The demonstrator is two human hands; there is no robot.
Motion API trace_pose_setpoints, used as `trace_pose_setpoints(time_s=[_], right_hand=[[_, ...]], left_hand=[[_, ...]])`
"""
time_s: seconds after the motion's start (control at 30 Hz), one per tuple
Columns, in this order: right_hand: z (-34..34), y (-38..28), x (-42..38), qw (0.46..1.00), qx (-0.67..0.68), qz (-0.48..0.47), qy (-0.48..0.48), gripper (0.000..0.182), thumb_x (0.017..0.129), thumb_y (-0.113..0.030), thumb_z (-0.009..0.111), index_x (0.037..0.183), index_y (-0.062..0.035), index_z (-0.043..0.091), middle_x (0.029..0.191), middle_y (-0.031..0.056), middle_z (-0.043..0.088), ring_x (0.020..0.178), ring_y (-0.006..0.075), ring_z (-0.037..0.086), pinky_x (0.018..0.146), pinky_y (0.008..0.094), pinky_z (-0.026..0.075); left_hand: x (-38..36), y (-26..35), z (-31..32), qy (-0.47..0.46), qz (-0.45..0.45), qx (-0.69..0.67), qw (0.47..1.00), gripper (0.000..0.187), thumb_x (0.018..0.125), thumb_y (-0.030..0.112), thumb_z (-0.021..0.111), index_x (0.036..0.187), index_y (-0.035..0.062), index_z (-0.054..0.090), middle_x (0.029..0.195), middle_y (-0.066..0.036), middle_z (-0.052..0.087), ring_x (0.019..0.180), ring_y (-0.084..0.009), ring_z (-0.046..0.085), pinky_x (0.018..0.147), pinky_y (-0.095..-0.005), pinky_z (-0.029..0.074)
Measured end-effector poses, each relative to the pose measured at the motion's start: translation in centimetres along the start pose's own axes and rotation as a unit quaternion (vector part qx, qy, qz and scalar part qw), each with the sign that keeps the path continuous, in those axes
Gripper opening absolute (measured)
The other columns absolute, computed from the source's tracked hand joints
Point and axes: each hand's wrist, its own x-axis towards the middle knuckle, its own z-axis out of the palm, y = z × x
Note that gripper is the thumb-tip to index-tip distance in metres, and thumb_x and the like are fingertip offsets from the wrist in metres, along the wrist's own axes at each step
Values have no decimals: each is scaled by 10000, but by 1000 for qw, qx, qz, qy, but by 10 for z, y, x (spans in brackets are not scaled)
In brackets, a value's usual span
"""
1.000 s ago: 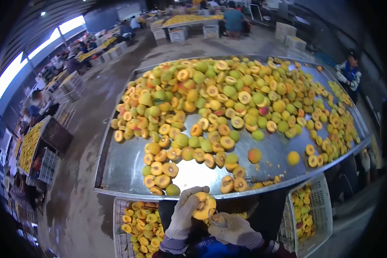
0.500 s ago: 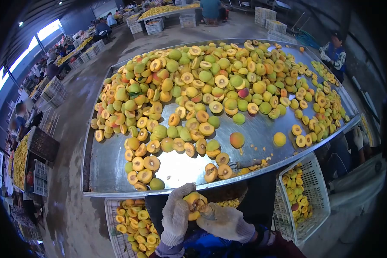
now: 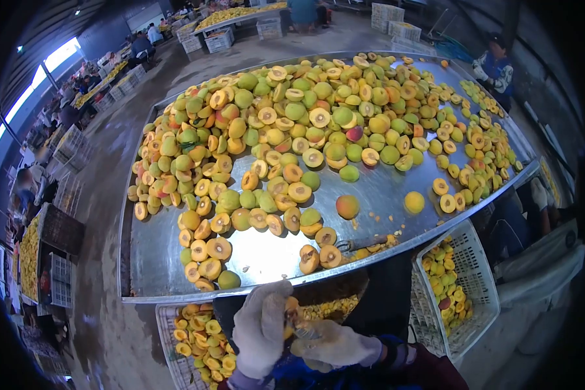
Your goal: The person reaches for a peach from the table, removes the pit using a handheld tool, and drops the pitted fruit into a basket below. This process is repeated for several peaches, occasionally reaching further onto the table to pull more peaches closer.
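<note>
My left hand (image 3: 260, 328), in a pale knit glove, is closed around a peach half (image 3: 289, 320), seen edge-on and mostly covered by the fingers. My right hand (image 3: 339, 344), gloved too, is closed and pressed close to the fruit. A thin metal tool (image 3: 309, 330) shows at its fingertips; the handle is hidden in the glove. Both hands are in front of the near edge of the metal table (image 3: 156, 244). On that table lie a heap of halved and whole peaches (image 3: 266, 123) and a second tool (image 3: 364, 244) with a handle and a metal end.
Below the table, a white crate (image 3: 170, 338) of peach halves stands at left and another crate (image 3: 478, 286) at right. A container of small yellow pieces (image 3: 331, 307) is between them. Co-workers sit around, one person (image 3: 497, 71) at the table's far right.
The peach half has turned from facing the camera to edge-on in my left hand. My right hand has dropped slightly lower. The whole view has shifted a little.
</note>
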Motion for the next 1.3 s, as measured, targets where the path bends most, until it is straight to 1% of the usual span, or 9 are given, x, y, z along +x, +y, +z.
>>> trace_pose_setpoints(time_s=[0.33, 0.47, 0.53, 0.8, 0.93, 1.1, 1.2, 1.27, 1.3], right_hand=[[-10, 19, 0, 988, 139, 44, -53, 329, 941, -282, 608, 700, -58, 598, 520, 7, 540, 424, 88, 505, 368, 218, 351], [-15, 15, -1, 978, 166, 26, -120, 280, 948, -253, 587, 749, -57, 603, 537, 13, 546, 430, 90, 512, 367, 221, 347], [-12, 15, 0, 988, 135, 0, -70, 327, 940, -378, 573, 833, -72, 610, 535, 5, 537, 397, 92, 499, 341, 211, 363], [-7, 45, 3, 975, 197, -54, -82, 230, 915, -295, 597, 898, -70, 641, 578, 20, 545, 429, 88, 496, 390, 226, 390], [-12, 37, 2, 976, 162, -98, -108, 224, 925, -289, 583, 876, -72, 613, 553, 10, 519, 408, 88, 465, 376, 215, 359], [-17, 65, 8, 922, 348, -6, -170, 220, 982, -277, 510, 930, -70, 563, 813, 17, 586, 577, 101, 552, 464, 217, 407], [-14, 68, 13, 687, 605, 105, -389, 217, 1005, -259, 466, 897, -85, 539, 765, -8, 552, 554, 88, 524, 443, 223, 391], [-3, 54, 2, 925, 364, -5, -106, 234, 957, -259, 535, 803, -86, 571, 521, -23, 464, 365, 78, 414, 337, 214, 298], [-4, 54, 3, 925, 364, -3, -108, 234, 957, -259, 535, 803, -86, 571, 521, -23, 464, 365, 78, 414, 337, 214, 298]], left_hand=[[4, -10, 6, 5, 219, 170, 961, 179, 864, 191, 625, 1006, 89, 664, 996, -107, 687, 839, -283, 679, 690, -352, 519], [6, -10, 6, -1, 229, 156, 961, 217, 879, 207, 620, 1041, 67, 652, 987, -112, 688, 850, -296, 679, 720, -360, 529], [6, -9, 6, -100, -13, -13, 995, 398, 997, 331, 451, 1069, -27, 611, 926, -166, 670, 805, -288, 676, 721, -357, 527], [-3, -20, 12, -13, 282, 196, 939, 385, 957, 354, 531, 1059, -8, 614, 973, -186, 662, 783, -327, 683, 679, -375, 536], [6, -19, 12, -67, 169, 132, 974, 372, 959, 345, 530, 1059, -2, 623, 951, -172, 670, 771, -289, 688, 679, -343, 530], [9, -11, 7, -148, 75, 18, 986, 228, 903, 192, 596, 1051, 32, 662, 965, -136, 687, 810, -284, 695, 710, -332, 543], [14, -7, 10, -155, 103, 89, 979, 262, 921, 243, 584, 1042, 25, 666, 929, -138, 688, 797, -273, 697, 702, -338, 541], [16, -4, 12, -161, 114, 136, 971, 244, 900, 238, 604, 1033, 48, 681, 939, -140, 688, 806, -290, 696, 706, -345, 547], [18, 0, 13, -162, 119, 165, 966, 231, 883, 229, 614, 1029, 67, 689, 952, -141, 686, 815, -305, 689, 709, -352, 550]])
